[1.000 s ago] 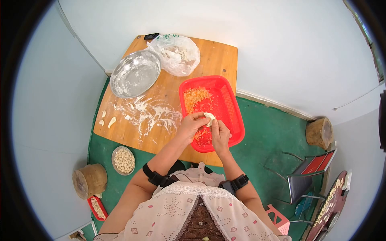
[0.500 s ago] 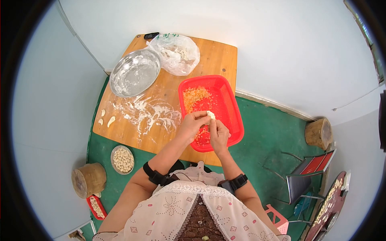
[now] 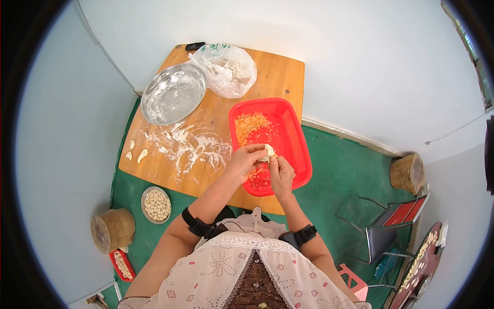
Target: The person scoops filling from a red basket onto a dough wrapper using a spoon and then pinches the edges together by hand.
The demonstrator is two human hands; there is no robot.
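White dough, a small dumpling (image 3: 268, 151), sits at frame centre, pinched between the closed fingertips of the left hand (image 3: 245, 160) and right hand (image 3: 281, 175), above the red plastic basket (image 3: 293, 139) holding orange filling (image 3: 249, 122).

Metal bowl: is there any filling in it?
No. The metal bowl holds only a dusting of flour; the orange filling lies in the red basket.
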